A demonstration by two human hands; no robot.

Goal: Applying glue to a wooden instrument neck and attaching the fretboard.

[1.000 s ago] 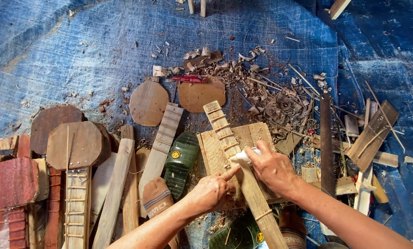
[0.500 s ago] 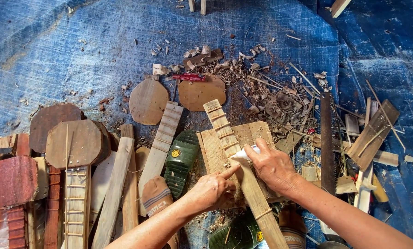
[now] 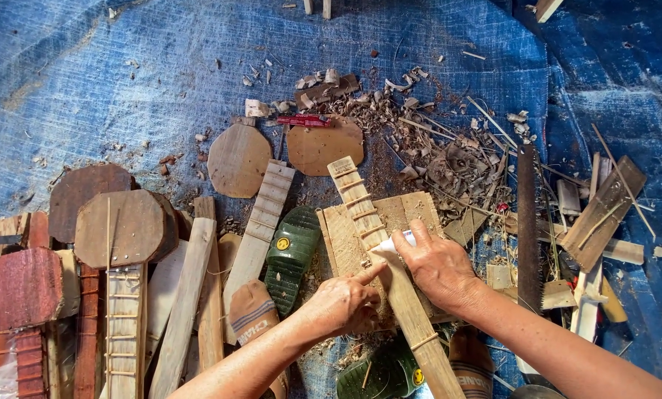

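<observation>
A long wooden neck piece with cross frets (image 3: 360, 210) lies diagonally on a flat wooden board (image 3: 408, 214). My right hand (image 3: 438, 266) grips a small white tube (image 3: 394, 242) with its tip against the neck. My left hand (image 3: 342, 303) rests beside it, its index finger stretched out and touching the neck just below the tube's tip.
Several more fretted necks, round wooden bodies (image 3: 124, 225) and slats (image 3: 187, 295) lie at the left on a blue tarp (image 3: 124, 81). A green sandal (image 3: 290, 255) sits beside the board. Wood shavings (image 3: 442, 155) pile behind; a hand saw (image 3: 529, 222) and scrap sticks lie right.
Both hands have stayed almost in place on the neck; the left index finger has shifted slightly along the wood near the tube's tip.
</observation>
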